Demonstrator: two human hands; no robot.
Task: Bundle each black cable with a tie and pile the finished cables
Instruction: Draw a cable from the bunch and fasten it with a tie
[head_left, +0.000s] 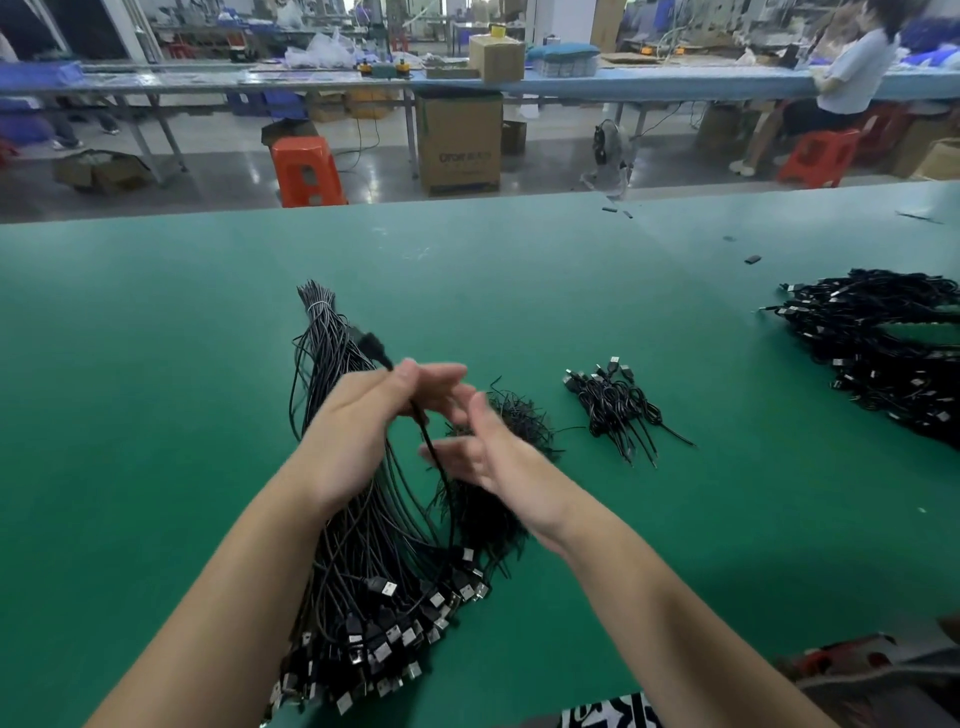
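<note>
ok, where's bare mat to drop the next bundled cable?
Free: green mat between the small finished pile and the big heap; also the whole stretch left of the loose cable bunch. Crowded: under both hands, bunch plus ties.

Black cables (363, 519), green table (156, 364), orange stool (306, 171), perhaps black-and-white patterned cloth (608, 714)

Beyond the green table (156, 322), an orange stool (306, 171) and cardboard box (460, 140) stand on grey floor (550, 171).

No legible text on anything.
</note>
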